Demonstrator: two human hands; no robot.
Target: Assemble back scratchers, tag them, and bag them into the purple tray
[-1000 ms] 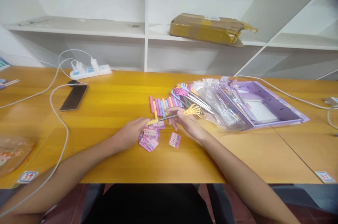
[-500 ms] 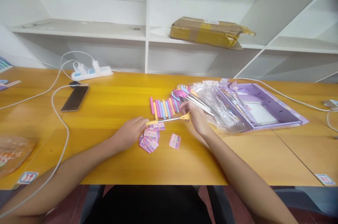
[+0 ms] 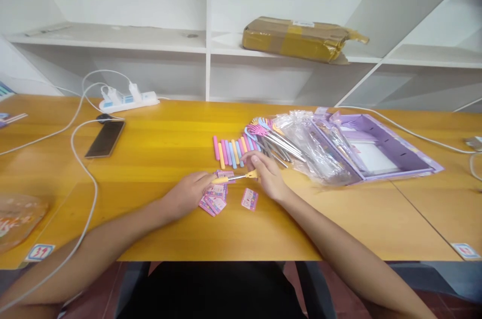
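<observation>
My left hand [image 3: 190, 191] is closed on the yellow handle of a metal rod [image 3: 236, 177] above some pink cards [image 3: 216, 203]. At the rod's other end is a yellow hand-shaped head, where my right hand [image 3: 265, 173] has its fingers curled around it. Behind the hands lies a row of pink, yellow, blue and purple tubes [image 3: 233, 152]. To their right is a pile of metal rods with coloured hand-shaped heads [image 3: 259, 129]. A single card [image 3: 249, 199] lies just in front of my right hand.
Clear plastic bags [image 3: 320, 158] lie against an open purple box [image 3: 399, 151] on the right. A phone [image 3: 105, 139], a power strip [image 3: 129, 102] and white cables are on the left. A taped parcel [image 3: 295, 40] rests on the shelf behind.
My right hand has moved left and closer to my left hand, with the rod's yellow head. Less of the rod's metal shows between the hands.
</observation>
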